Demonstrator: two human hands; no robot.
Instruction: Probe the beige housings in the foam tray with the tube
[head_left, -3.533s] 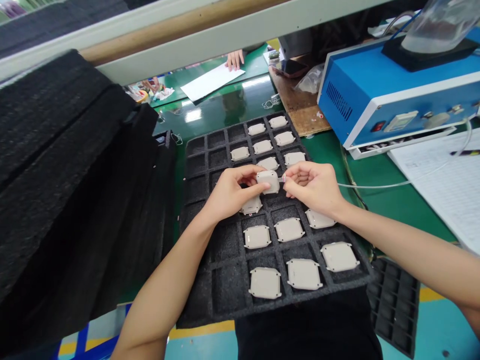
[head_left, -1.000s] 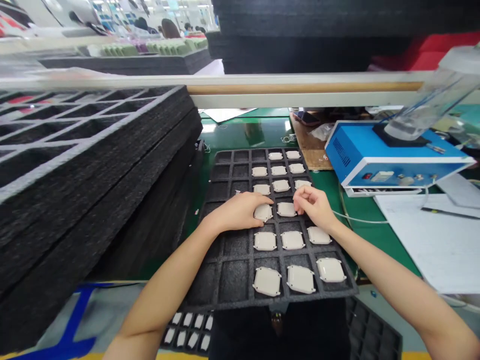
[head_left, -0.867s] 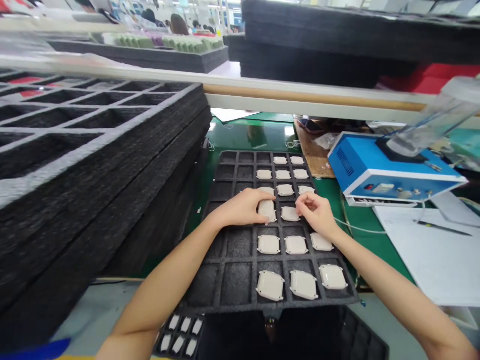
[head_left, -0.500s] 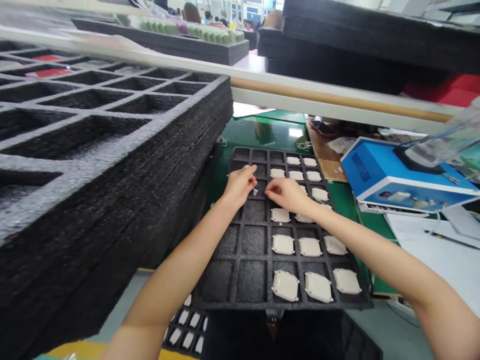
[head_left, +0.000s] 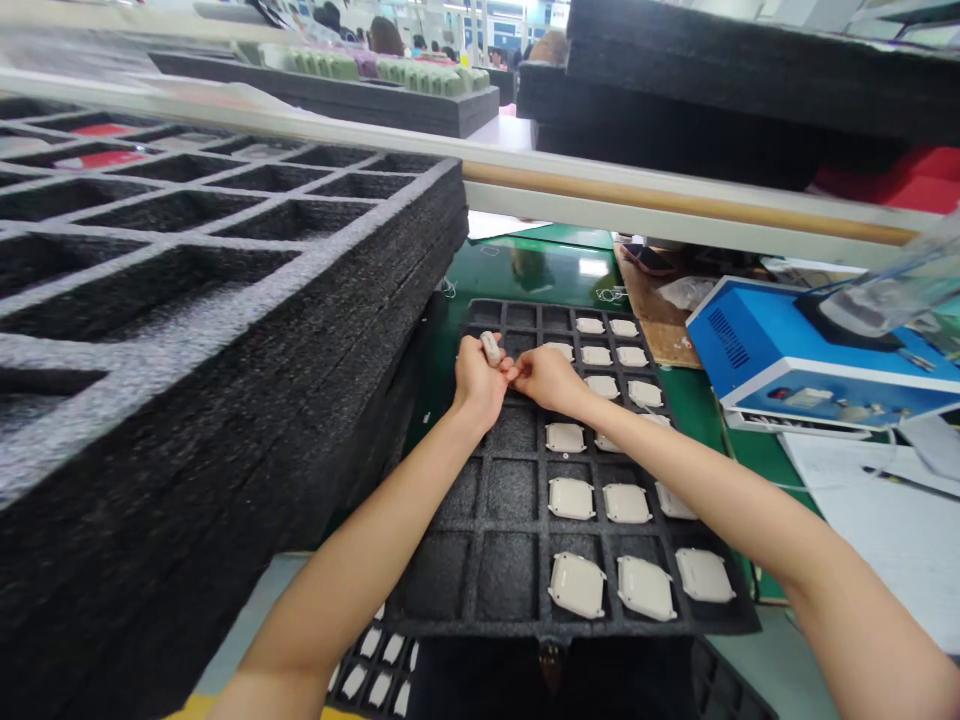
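Over the far left part of a black foam tray point(head_left: 512, 493), my left hand point(head_left: 480, 385) is closed around a small off-white rounded piece point(head_left: 490, 348), which shows edge-on above the fingers. Pressed up against its fingertips is my right hand point(head_left: 551, 380), thumb and finger pinched together. What lies in that pinch is too small or hidden to make out. Square off-white casings with small corner lugs, such as this casing point(head_left: 577, 585), sit in the pockets of the tray's three right columns. My right forearm covers some of them.
Stacked black foam trays point(head_left: 360, 290) rise close on the left. A blue instrument box point(head_left: 817, 345) stands at right beside white paper point(head_left: 847, 490) with a pen. A white shelf rail point(head_left: 675, 205) crosses ahead. Below lies another tray of small white pieces point(head_left: 379, 688).
My left hand has turned so the off-white piece shows. My right hand has moved left to meet it. A small white bit seen below the left fingers is now out of sight.
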